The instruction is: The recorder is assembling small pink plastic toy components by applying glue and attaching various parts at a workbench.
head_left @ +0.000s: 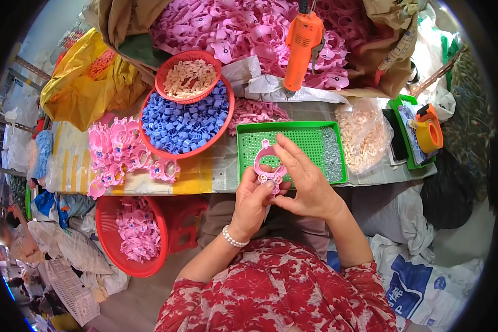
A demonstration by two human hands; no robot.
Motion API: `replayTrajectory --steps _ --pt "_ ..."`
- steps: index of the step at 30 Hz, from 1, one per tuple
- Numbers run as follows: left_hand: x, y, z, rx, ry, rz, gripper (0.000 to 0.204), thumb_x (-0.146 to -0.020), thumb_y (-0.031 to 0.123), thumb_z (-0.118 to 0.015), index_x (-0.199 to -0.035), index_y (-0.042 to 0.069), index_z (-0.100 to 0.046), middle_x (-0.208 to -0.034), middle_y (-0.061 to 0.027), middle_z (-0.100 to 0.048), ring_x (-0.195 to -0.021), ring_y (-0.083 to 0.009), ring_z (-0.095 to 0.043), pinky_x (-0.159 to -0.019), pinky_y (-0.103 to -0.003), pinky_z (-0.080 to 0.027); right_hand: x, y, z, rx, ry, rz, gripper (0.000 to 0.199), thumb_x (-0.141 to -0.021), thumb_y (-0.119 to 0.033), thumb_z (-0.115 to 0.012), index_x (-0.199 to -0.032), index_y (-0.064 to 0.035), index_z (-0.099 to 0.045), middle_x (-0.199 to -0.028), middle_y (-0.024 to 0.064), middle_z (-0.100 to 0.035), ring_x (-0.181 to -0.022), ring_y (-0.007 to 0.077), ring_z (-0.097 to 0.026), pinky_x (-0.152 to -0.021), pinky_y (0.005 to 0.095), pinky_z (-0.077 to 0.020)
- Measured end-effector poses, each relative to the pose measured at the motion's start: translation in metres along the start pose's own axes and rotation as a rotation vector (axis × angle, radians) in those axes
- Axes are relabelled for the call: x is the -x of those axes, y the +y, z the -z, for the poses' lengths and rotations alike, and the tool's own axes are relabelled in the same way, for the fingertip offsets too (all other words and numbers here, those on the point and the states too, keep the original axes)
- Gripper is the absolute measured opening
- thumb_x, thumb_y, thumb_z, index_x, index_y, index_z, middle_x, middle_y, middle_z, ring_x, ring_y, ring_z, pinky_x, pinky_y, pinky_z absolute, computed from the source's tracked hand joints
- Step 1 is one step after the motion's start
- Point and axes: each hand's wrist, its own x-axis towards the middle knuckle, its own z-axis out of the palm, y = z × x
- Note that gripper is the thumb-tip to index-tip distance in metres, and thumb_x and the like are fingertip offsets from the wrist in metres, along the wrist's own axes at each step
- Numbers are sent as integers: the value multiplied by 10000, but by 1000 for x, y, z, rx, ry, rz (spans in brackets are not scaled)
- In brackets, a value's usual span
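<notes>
My left hand (253, 206) pinches a pink ring-shaped plastic part (268, 176) by its lower end, with the ring upright above my thumb. My right hand (311, 185) is beside it, fingers stretched out and spread along the ring's right side. The right thumb reaches toward the part's lower end; whether it touches is unclear. Behind the part lies a shallow green perforated tray (249, 130), with small grey metal pieces (331, 157), apparently screws, at its right end. An orange electric screwdriver (302, 47) hangs above the table, away from both hands.
A red basin (144, 138) holds blue pieces, with a red basket (216, 65) of cream pieces on it. Pink parts (116, 146) lie at left; more fill a large sack (395, 33) behind. A bag (365, 135) and tape (428, 136) are at right. Below stands a red tub (108, 232).
</notes>
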Motion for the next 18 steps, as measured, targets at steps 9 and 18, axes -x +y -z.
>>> replayTrajectory --steps 9,18 --pt "-3 -5 10 -121 -17 -18 289 -909 66 -541 -1164 32 -412 -1048 -104 -587 -864 -187 -642 -743 -282 -539 -4 1 7 -31 -24 10 860 -611 -160 -809 -1329 9 -367 -1377 265 -353 -1238 414 -414 -1009 402 -377" --pt "4 19 15 -119 85 -145 234 -907 64 -548 -1122 49 -456 -952 -70 -605 -815 -163 -653 -690 -257 -549 -39 26 50 -155 420 -249 681 -770 -134 -636 -1374 -27 -341 -1340 145 -403 -1238 252 -407 -984 366 -370"
